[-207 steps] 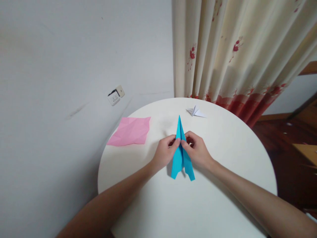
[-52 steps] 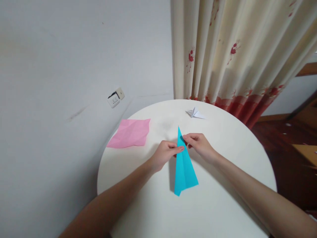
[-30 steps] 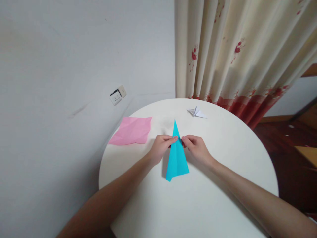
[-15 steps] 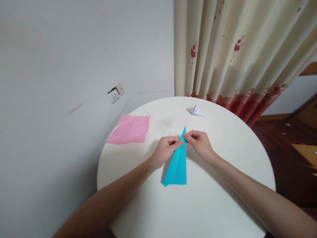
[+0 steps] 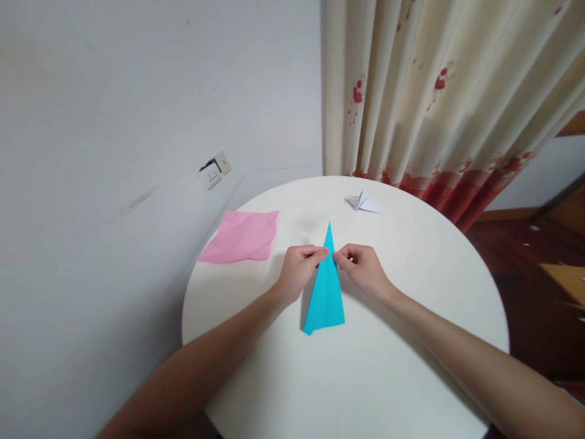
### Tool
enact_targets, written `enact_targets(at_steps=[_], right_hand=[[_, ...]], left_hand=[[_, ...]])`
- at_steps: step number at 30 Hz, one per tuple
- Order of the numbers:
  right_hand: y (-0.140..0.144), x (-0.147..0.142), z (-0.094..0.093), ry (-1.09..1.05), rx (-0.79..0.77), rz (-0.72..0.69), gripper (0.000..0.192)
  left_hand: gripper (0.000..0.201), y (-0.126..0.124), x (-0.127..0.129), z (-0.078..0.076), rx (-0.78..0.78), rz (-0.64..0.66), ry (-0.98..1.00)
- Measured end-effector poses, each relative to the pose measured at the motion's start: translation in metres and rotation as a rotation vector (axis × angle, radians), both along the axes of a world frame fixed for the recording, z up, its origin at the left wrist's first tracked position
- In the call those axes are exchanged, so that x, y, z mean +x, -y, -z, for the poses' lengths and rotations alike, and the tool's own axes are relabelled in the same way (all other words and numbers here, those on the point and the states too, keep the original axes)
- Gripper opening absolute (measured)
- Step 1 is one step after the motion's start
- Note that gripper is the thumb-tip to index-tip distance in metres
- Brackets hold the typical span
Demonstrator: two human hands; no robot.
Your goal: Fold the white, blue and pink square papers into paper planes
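A sheet of blue paper (image 5: pixel 326 299), folded into a long narrow triangle, points away from me over the middle of the table. My left hand (image 5: pixel 299 265) pinches its left edge near the tip, thumb on top. On the opposite edge, my right hand (image 5: pixel 361 265) has its thumb and fingertips closed at the paper. The undersides of the fingers are hidden. A crease runs lengthwise down the blue paper, and its wide end faces me with a small corner sticking out at the lower left.
A creased pink paper sheet (image 5: pixel 242 236) lies at the table's left edge. Toward the back right sits a folded white paper plane (image 5: pixel 362 202). The round white table (image 5: pixel 393 378) stands by a wall with a socket (image 5: pixel 211 175) and a patterned curtain (image 5: pixel 411 110).
The blue paper has turned, its tip swinging left and its wide end shifting slightly away from me. Both hands have moved a little to the left with it.
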State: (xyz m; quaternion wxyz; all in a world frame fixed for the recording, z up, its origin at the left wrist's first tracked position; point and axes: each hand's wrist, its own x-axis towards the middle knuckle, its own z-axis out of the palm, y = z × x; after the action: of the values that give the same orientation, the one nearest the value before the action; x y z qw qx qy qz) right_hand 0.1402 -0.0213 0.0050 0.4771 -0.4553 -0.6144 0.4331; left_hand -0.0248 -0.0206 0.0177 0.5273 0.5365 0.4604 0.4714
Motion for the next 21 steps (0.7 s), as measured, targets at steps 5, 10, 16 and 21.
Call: enact_targets(at_steps=[5,10,16,21], right_hand=[[0.001,-0.003,0.005,-0.059,-0.098,-0.074,0.035],[0.002,-0.002,0.009,-0.097,-0.13,-0.164,0.033],[0.012,-0.008,0.01,-0.004,-0.184,-0.276,0.033],[0.016,-0.005,0.007,0.096,-0.206,-0.41,0.027]], left_hand=[[0.027,-0.002,-0.001,0.003,-0.059,0.023,0.055],[0.03,-0.006,-0.006,0.005,-0.078,-0.003,0.112],[0.03,-0.022,-0.022,0.002,0.0,-0.158,0.173],[0.026,-0.044,-0.043,-0.005,0.086,-0.312,0.293]])
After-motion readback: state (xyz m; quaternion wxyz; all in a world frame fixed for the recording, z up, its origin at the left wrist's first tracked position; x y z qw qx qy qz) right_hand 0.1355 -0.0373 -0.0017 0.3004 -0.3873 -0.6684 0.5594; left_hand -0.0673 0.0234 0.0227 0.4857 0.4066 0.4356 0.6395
